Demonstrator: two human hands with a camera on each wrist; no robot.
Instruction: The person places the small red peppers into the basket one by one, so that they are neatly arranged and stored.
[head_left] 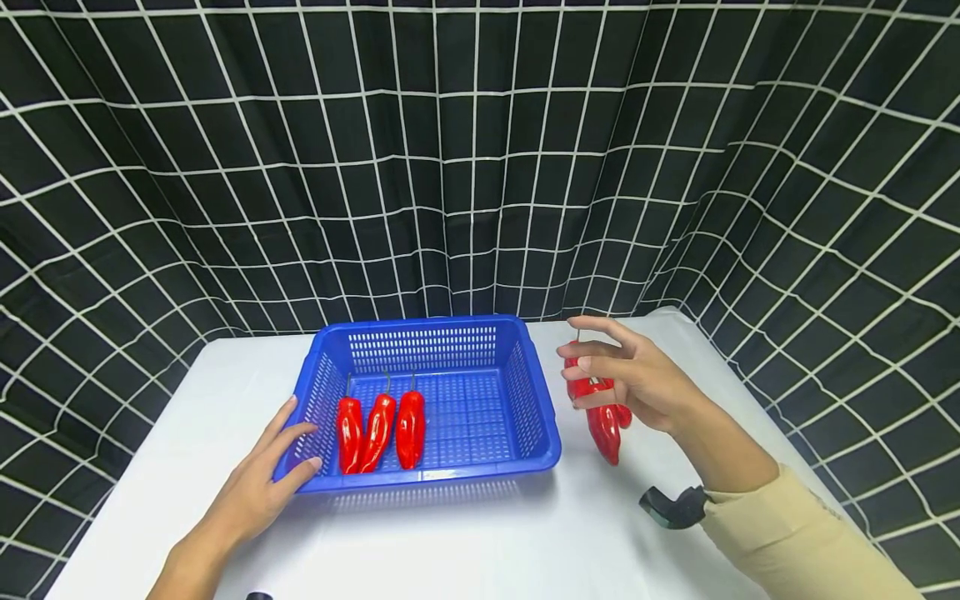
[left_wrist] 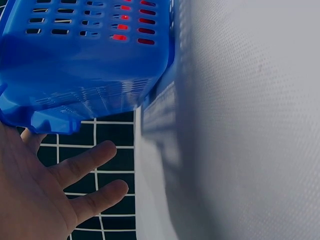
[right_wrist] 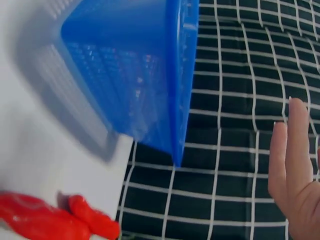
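Note:
My left hand (head_left: 258, 475) grips the left front corner of a blue plastic basket (head_left: 438, 477), thumb and a finger over its rim; lower fingers (left_wrist: 100, 197) stretch free outside it. Inside, toward the left, lie three glossy red peppers (head_left: 410, 429) side by side, stems pointing back. Right of the basket, my right hand (head_left: 637, 375) holds a red pepper (head_left: 576, 388) upright by its upper part, mostly hidden behind spread fingers. In the right wrist view only a red sliver shows beside two straight fingers (right_wrist: 297, 150). Below this hand, more red peppers (right_wrist: 42, 220) lie on the table.
A white cloth (head_left: 465, 542) covers the table. Black curtains with a white grid (head_left: 465, 167) rise behind and along both sides. A dark device (head_left: 675, 507) is fixed at the right wrist, by the beige sleeve (head_left: 795, 533).

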